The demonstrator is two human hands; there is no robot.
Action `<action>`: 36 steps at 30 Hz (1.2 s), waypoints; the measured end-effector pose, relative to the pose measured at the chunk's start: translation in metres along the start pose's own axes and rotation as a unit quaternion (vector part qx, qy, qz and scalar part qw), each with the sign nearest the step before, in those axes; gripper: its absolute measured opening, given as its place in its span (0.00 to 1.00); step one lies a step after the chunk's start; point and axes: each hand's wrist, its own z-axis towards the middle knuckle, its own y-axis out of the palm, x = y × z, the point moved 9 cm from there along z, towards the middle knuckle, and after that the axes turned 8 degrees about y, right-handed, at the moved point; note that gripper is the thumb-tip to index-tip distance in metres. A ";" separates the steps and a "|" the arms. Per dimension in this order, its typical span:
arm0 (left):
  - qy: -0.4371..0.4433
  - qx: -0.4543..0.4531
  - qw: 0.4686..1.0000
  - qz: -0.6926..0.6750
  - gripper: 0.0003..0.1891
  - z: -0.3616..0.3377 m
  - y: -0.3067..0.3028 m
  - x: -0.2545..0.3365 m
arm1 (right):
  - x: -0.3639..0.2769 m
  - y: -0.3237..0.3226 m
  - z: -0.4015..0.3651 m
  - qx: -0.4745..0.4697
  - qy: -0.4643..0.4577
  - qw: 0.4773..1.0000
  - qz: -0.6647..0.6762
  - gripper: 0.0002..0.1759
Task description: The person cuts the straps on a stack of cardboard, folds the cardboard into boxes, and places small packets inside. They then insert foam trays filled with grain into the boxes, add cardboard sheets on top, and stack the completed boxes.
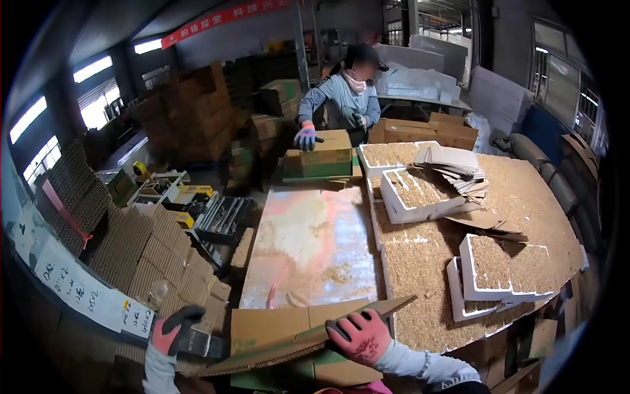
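Note:
My right hand (pixel 362 336), in a pink and black glove, grips the upper edge of a flat cardboard sheet (pixel 289 347). The sheet is tilted across the front of the table, over cardboard box flaps (pixel 269 326). At lower left is my left hand (pixel 168 335), also gloved, its fingers curled at a dark, block-like object (pixel 197 343) with a pale end; its kind I cannot make out. This object lies close to the left end of the sheet.
Across the worktable (pixel 308 243), a co-worker (pixel 348 98) rests a gloved hand on a carton (pixel 328 150). To the right, white foam trays (pixel 420 211) of brown granules and cardboard pieces (pixel 453 161) lie on a granule-covered surface. Stacked flat cartons (pixel 147 253) and a taping machine (pixel 220 217) stand left.

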 end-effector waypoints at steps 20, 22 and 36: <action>0.315 -0.085 0.780 0.534 0.24 0.085 0.101 0.001 | 0.027 -0.019 0.002 -0.079 -0.220 0.884 0.404 0.13; 0.440 -0.209 0.794 0.364 0.24 0.070 0.187 0.063 | 0.012 0.041 0.000 -0.080 -0.184 0.913 0.355 0.13; 0.099 -0.600 0.793 0.049 0.21 0.116 0.266 -0.064 | 0.092 0.000 -0.051 0.155 0.306 0.916 0.209 0.40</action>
